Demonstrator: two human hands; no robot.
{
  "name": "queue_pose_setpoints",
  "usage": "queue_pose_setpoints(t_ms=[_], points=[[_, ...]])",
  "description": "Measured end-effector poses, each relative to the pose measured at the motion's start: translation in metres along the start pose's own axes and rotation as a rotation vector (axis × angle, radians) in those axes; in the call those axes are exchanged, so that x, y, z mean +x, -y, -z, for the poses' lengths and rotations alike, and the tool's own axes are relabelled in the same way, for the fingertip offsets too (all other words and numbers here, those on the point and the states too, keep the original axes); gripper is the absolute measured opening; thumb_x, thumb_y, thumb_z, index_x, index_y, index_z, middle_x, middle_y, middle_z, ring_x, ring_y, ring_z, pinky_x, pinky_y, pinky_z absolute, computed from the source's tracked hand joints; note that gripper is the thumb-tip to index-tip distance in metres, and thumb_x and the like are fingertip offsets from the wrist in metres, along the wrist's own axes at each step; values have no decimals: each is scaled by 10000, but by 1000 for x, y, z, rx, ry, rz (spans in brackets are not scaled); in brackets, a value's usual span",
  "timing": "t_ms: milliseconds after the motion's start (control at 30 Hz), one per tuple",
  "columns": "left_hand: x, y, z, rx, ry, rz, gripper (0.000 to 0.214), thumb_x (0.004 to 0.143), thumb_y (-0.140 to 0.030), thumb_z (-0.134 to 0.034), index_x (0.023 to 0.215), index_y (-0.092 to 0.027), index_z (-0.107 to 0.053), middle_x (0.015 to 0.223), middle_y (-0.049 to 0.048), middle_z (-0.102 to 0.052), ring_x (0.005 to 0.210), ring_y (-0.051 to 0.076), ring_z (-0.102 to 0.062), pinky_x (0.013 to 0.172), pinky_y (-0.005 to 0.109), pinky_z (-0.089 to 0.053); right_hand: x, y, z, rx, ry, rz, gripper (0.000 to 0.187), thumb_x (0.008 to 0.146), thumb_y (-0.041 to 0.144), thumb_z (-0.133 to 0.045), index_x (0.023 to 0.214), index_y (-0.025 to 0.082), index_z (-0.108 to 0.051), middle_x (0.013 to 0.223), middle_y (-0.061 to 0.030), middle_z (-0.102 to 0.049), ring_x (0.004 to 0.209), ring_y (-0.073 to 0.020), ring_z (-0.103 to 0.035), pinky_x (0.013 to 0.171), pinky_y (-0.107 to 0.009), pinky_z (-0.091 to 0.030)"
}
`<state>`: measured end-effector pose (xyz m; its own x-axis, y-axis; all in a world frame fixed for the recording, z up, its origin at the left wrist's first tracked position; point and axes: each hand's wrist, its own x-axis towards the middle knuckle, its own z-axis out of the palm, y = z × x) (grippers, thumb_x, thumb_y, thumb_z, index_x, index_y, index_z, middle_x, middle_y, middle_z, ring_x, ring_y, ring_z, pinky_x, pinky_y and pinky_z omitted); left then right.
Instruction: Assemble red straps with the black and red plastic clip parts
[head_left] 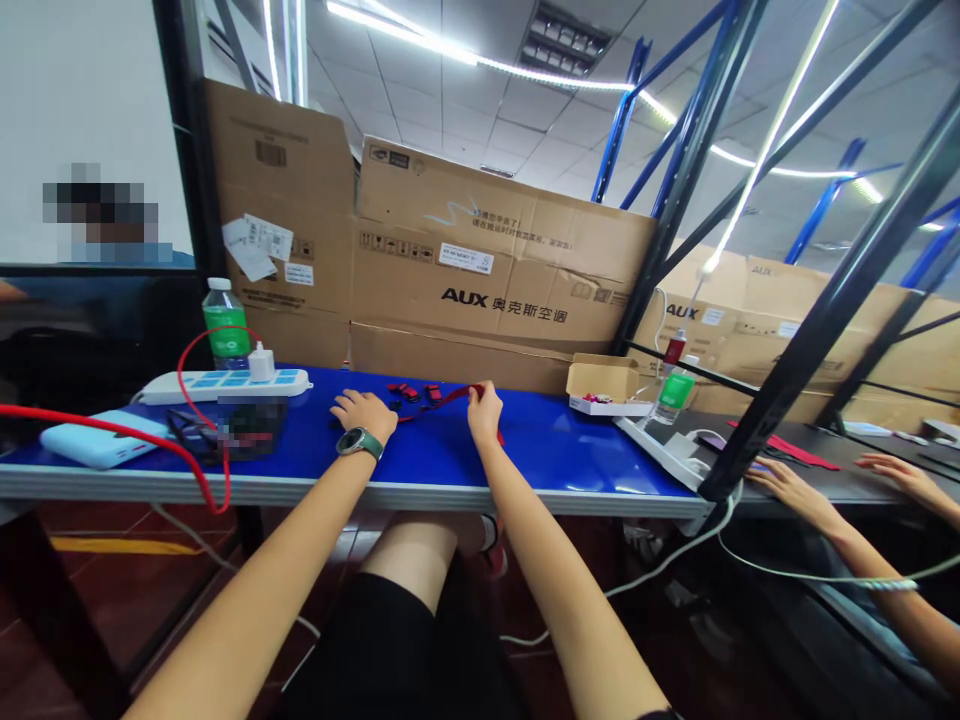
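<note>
My right hand (484, 413) pinches a thin red strap (442, 402) that runs left across the blue table (570, 450). My left hand (364, 414) rests palm down on the tabletop, holding nothing, with a round-faced watch (359, 443) on its wrist. Several small red and black buckle pieces (406, 392) lie between my hands, just beyond the strap. Part of the strap's far end is hidden behind my right hand.
On the table's left stand a white power strip (225, 386), a water bottle (226, 325) and a pale blue power bank (105, 438) with a red cable (196, 450). An open small carton (600, 385) sits right. Large cardboard boxes (487, 255) stand behind. A co-worker's hands (795, 495) rest at the right.
</note>
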<state>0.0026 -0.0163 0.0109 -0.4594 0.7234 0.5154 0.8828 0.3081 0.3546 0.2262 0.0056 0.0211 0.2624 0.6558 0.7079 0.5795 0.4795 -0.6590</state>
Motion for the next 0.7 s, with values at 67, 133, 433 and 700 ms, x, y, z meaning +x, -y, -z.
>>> queue_pose_setpoints(t_ms=[67,133,433,700], points=[[1,-1,1,61,135,73,530,816,-267,-549,1245,31,-635,1328,361,-554,1227,490,-489,972,570,-326,1,2,2,16,-39,31,118,951,255,-534,947,196,-636,894,-82,-731,808,-223,-680,785,-300,-476],[1,-1,2,78,198,49,515,827,-268,-531,1229,34,-646,1277,355,-594,1196,464,-524,978,556,-316,2,2,3,29,-59,51,158,962,284,-517,946,194,-645,922,-88,-732,839,-229,-676,805,-307,-470],[4,10,-7,-39,156,-270,426,848,-181,-501,1217,-235,-706,1410,178,-591,1374,409,-399,1041,644,-258,5,-1,0,85,-146,37,264,1021,327,-365,901,212,-570,910,-84,-636,850,-225,-571,839,-343,-456],[13,2,-9,-153,219,-505,178,890,-221,-571,922,-190,-744,996,168,-744,1062,371,-630,981,589,-309,4,15,9,264,-69,56,264,967,375,-494,987,202,-692,998,-78,-735,936,-216,-655,900,-321,-487]])
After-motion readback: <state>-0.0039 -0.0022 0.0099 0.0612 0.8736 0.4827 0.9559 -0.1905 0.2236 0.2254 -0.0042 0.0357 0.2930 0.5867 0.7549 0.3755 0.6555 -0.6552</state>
